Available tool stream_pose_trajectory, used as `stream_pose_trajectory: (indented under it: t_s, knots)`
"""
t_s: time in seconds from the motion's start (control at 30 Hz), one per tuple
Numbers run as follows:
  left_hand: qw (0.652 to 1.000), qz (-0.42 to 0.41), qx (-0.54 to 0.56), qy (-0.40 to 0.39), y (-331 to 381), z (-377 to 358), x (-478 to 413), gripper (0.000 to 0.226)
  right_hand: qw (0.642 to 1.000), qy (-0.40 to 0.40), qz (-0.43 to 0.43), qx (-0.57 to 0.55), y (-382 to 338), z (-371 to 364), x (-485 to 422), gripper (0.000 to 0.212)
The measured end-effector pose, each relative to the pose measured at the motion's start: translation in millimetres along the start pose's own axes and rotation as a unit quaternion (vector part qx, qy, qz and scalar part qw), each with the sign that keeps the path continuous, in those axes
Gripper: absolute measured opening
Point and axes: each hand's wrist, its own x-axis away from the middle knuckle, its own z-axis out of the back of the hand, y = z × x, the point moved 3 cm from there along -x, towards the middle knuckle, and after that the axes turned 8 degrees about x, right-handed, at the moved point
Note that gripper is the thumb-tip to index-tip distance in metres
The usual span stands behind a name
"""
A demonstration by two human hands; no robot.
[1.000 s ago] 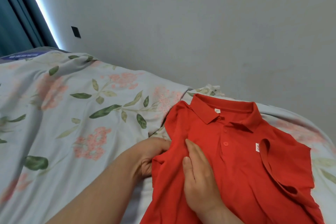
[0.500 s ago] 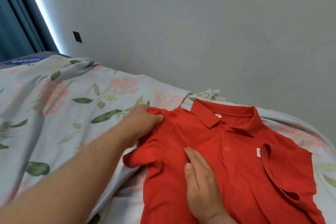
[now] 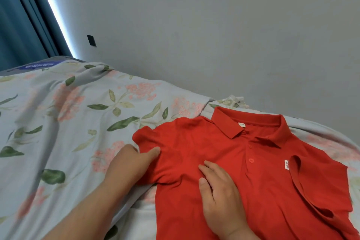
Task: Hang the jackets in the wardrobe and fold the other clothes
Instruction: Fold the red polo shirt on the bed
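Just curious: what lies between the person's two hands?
Only rumpled red cloth of the polo shirt, between left hand and right hand, seen in the head view.

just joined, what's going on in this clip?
A person is laying out a red polo shirt front-up on a floral bedspread, apparently to fold it. The left hand pinches the near sleeve by the armpit, thumb on top. The right hand lies flat on the chest, holding it down. The other sleeve is folded in over the front.
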Motion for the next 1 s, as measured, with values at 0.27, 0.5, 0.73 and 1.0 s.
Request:
stream_pose_trajectory:
  t_s: [0.27, 0.5, 0.73, 1.0]
  knots:
    - [0.989, 0.020, 0.148, 0.025, 18.7, -15.5, -20.0, 0.053, 1.000, 0.002, -0.003, 0.009, -1.5, 0.5, 0.8, 0.035]
    - [0.960, 0.047, 0.276, 0.001, 25.5, -28.0, -24.3, 0.023, 1.000, 0.004, -0.007, 0.008, 0.1, -0.6, 0.3, 0.038]
    - [0.969, 0.032, 0.236, 0.071, -2.4, 15.6, -41.5, 0.020, 1.000, -0.004, -0.020, -0.001, -1.5, 1.2, 0.9, 0.044]
    - [0.944, 0.179, 0.251, -0.117, -14.3, 18.0, -14.4, 0.045, 1.000, -0.009, -0.021, 0.008, -3.7, 3.2, 1.2, 0.046]
